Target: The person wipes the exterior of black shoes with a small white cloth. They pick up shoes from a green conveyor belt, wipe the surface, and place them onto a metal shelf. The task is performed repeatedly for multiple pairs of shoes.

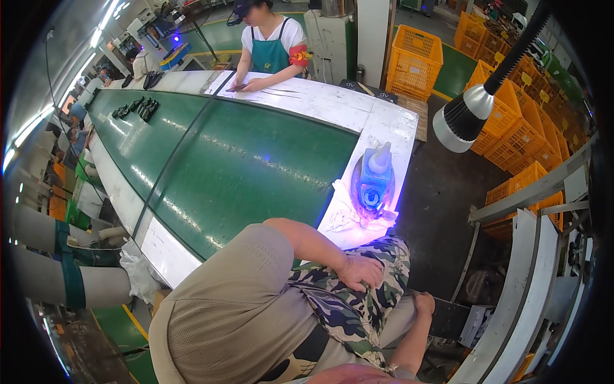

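My left hand [361,272] lies flat across the camouflage apron [336,320] on my lap, its fingers stretched out over the fabric. My right hand [422,303] is beside my right thigh, near the edge of the seat; its fingers are turned away and mostly hidden. Beyond my knees, on the white table edge, a blue container [376,174] with a pale nozzle-like top stands on a rounded dish, lit violet. A crumpled white cloth [342,211] lies against its left side.
A green conveyor belt [256,160] carries several black pieces [147,110] at its far left. A lamp on a flexible neck [465,118] hangs at the right. Across the belt, a person in a green apron [270,52] handles a small dark piece. Orange crates [414,61] stand behind.
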